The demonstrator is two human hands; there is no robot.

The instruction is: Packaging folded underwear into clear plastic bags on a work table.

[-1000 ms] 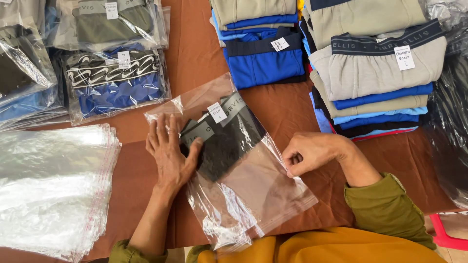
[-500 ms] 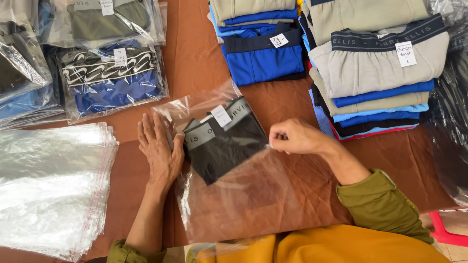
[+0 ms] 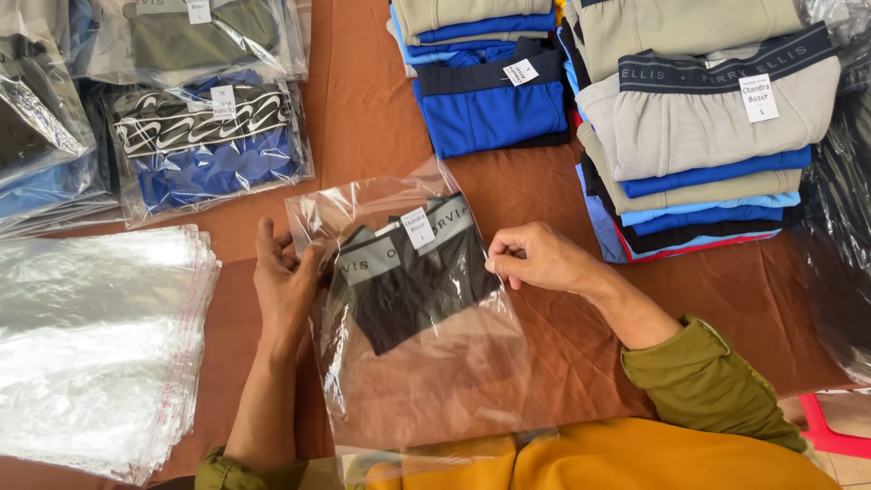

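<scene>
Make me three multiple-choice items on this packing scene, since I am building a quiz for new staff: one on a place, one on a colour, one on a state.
1. Where does the stack of empty clear bags lie?
A. Beside the left hand
B. Beside the right hand
C. On the folded piles at the top

2. What colour is the garment inside the clear bag between the hands?
A. Red
B. Black with a grey waistband
C. Yellow

3. How is the left hand placed?
A. Clenched in a fist, off the bag
B. Holding scissors
C. Flat and open on the bag's edge

Answers:
1 A, the stack sits at the table's left, next to the left forearm.
2 B, dark cloth shows under a grey band with a white tag.
3 C, its fingers spread over the plastic, while the right hand pinches the opposite edge.
</scene>
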